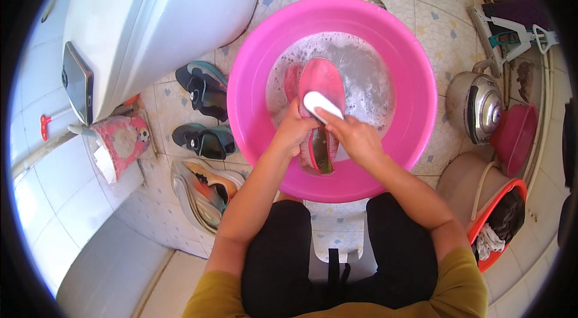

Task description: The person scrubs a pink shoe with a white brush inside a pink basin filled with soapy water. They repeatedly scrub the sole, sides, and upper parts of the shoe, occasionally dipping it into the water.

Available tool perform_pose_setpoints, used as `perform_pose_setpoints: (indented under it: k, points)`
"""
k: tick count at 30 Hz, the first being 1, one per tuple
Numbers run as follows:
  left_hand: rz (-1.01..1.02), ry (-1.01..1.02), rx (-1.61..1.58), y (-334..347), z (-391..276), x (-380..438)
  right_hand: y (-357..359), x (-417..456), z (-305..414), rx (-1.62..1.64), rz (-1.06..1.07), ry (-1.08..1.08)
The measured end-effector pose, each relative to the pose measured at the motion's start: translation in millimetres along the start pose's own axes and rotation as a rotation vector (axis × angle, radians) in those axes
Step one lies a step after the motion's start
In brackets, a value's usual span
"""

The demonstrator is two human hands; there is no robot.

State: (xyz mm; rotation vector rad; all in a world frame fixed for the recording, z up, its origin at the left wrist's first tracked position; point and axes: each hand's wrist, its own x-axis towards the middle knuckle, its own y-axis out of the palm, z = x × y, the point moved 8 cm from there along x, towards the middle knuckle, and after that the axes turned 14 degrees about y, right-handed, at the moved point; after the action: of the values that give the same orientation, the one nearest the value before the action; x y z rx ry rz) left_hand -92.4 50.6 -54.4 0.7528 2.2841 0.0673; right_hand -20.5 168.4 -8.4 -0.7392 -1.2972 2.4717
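Note:
A large pink plastic basin (244, 92) holds cloudy, sudsy water (365, 69) in front of me. Over it, my left hand (293, 128) grips the side of a pink fabric shoe (321, 76), toe pointing away from me. My right hand (354, 135) is closed around a white scrub brush (321, 105), which lies against the upper of the shoe; its bristles are hidden underneath. Beside the shoe's toe, on the left, a second pink shoe (292, 81) is partly under the suds.
Dark sneakers (205, 142) and orange-grey shoes (207, 187) stand left of the basin. Further left are a phone (76, 83) on a white fixture and a waste bin (124, 144). At right are a metal kettle (474, 105), a small pink basin (519, 137) and a bucket with clothes (469, 182).

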Motion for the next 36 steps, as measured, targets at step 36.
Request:
perform_pose_setpoints:
  k: [36]
  points:
    - [0.07, -0.023, 0.182, 4, 28, -8, 10, 50, -33, 0.032, 0.035, 0.212]
